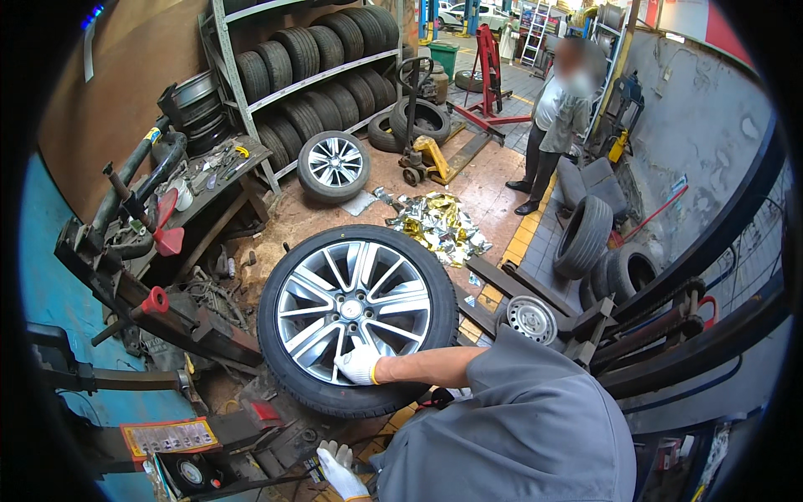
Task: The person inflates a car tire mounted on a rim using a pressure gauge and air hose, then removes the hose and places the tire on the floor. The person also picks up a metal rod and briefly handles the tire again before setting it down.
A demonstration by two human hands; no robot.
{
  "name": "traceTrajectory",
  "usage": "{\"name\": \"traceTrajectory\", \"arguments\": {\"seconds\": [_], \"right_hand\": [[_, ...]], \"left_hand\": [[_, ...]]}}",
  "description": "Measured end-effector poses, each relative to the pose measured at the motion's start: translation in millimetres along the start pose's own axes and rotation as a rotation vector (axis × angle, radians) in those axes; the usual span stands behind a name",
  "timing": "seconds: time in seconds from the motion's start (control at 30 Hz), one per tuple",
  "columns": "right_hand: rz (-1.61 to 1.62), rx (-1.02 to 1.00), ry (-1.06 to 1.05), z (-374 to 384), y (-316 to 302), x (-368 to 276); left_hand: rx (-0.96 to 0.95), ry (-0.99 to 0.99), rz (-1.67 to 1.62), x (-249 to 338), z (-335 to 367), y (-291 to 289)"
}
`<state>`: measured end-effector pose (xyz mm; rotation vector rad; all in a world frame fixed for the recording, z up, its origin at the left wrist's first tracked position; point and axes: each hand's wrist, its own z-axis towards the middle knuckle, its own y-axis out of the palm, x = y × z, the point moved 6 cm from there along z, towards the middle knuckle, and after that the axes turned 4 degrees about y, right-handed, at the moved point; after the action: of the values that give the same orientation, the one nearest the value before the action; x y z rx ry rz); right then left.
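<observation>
A large wheel point(278, 335) with a black tyre and silver multi-spoke rim stands before me, its face turned up toward the view. My right hand point(360, 365), in a white glove, reaches across from the right. Its fingers are closed around a spoke at the lower part of the rim. Lower left, my left hand point(341, 473), also gloved in white, is apart from the wheel. The left fingers stretch out with gaps between them, near dark machine parts and a thin dark hose. My grey sleeve point(510, 376) covers the lower right.
Dark tyre machinery point(150, 318) flanks the left, beside a cluttered workbench point(219, 167). Behind lie another wheel point(335, 163), crumpled gold and silver foil point(435, 226) and a yellow pallet jack point(431, 159). A tyre rack point(318, 71) lines the back; a person point(552, 117) stands right of it, near loose tyres point(585, 238).
</observation>
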<state>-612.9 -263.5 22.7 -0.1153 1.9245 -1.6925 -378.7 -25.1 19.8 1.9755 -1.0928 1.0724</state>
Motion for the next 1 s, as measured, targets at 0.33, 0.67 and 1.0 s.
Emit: {"name": "traceTrajectory", "arguments": {"seconds": [0.33,0.67,1.0], "right_hand": [[0.021,-0.046,0.073,-5,-1,-4],[-0.066,-0.197,0.073,-5,-16,-15],[-0.155,-0.098,0.125,-7,-28,-18]], "left_hand": [[0.022,-0.028,0.001,-15,-7,-7],[0.064,-0.011,-0.032,-13,-9,-23],[0.168,0.05,-0.173,-60,-25,-106]]}}
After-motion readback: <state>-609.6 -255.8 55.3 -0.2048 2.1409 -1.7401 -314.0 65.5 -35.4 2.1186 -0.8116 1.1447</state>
